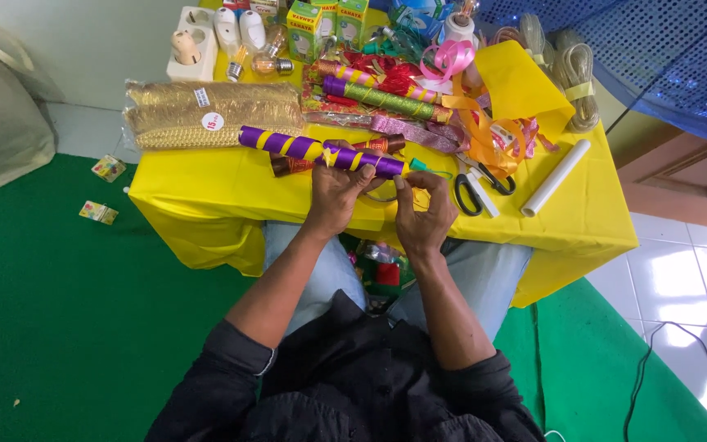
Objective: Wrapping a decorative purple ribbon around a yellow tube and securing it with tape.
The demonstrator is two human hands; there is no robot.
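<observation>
Black scissors [472, 190] beside a white roll [556, 178].

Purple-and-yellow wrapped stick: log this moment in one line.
left hand grips purple-and-yellow stick | right hand at its end | scissors beside | yellow table

Bare yellow cloth [198, 184] beside scissors [470, 192]

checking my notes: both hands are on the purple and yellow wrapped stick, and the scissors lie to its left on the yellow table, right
Not quite. The head view shows the left hand and right hand on the purple and yellow wrapped stick, but the scissors lie to its right on the yellow table, beside the white roll.
</observation>
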